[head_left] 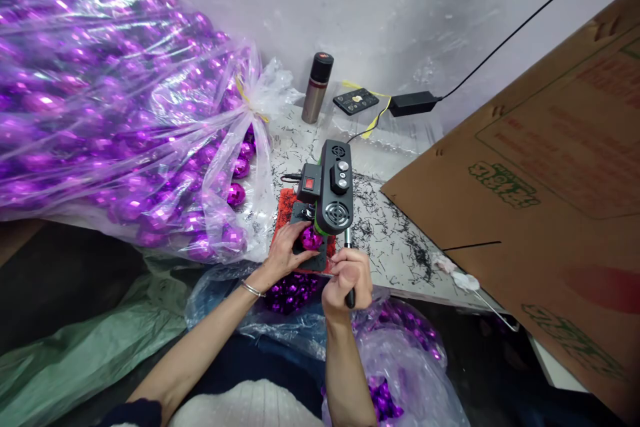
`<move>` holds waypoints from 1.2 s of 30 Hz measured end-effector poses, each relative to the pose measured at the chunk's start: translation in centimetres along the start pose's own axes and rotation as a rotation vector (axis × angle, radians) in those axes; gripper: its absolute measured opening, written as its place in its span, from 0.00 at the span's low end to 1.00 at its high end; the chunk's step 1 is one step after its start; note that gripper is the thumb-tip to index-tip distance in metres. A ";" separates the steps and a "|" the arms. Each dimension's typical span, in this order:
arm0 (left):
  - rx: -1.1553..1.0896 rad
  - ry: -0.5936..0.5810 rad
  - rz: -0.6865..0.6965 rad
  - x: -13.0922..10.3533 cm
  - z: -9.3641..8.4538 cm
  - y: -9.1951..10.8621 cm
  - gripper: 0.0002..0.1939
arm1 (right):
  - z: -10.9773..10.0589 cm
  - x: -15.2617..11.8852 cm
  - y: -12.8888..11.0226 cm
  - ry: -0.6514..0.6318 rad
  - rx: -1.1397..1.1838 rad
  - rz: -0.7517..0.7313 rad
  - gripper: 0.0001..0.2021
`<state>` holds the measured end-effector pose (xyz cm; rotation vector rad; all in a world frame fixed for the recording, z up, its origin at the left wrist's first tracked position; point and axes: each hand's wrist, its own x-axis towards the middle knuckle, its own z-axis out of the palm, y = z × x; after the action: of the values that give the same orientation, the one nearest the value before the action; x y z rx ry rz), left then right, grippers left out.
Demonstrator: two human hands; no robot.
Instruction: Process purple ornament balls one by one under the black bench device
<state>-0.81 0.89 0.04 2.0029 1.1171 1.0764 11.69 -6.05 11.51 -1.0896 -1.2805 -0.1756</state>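
A black bench machine [337, 180] with two round vents, knobs and a red switch stands on the table over a red mat [286, 205]. Below its front end, my left hand [287, 250] holds a shiny purple ball [311, 238] between thumb and fingers. To the right of that, my right hand [349, 277] is wrapped round the black-ended metal lever [350, 297] of the machine. The ball's underside is hidden by my fingers and the machine base.
A huge clear bag of purple balls [115, 107] fills the left. Behind are a bottle [317, 88], a phone [355, 101] and a power adapter [414, 103]. A large cardboard box [540, 200] stands right. Black bits litter the table [400, 267].
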 end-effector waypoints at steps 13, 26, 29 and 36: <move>0.010 -0.010 0.017 -0.1 -0.1 0.3 0.35 | 0.7 -1.8 1.4 0.068 0.020 -0.011 0.20; 0.058 -0.005 0.010 -0.1 0.1 0.5 0.33 | 0.9 -2.7 1.8 0.082 0.068 0.044 0.21; 0.046 0.005 0.014 -0.2 0.3 0.3 0.33 | 1.0 -2.9 2.0 0.100 0.046 0.037 0.21; 0.032 0.030 0.032 -0.2 0.8 -0.2 0.34 | 1.3 -3.1 2.0 0.110 0.072 0.063 0.22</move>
<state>-0.22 0.68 -0.59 2.0422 1.1271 1.1149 11.07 -5.46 7.71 -1.0433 -1.1440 -0.1390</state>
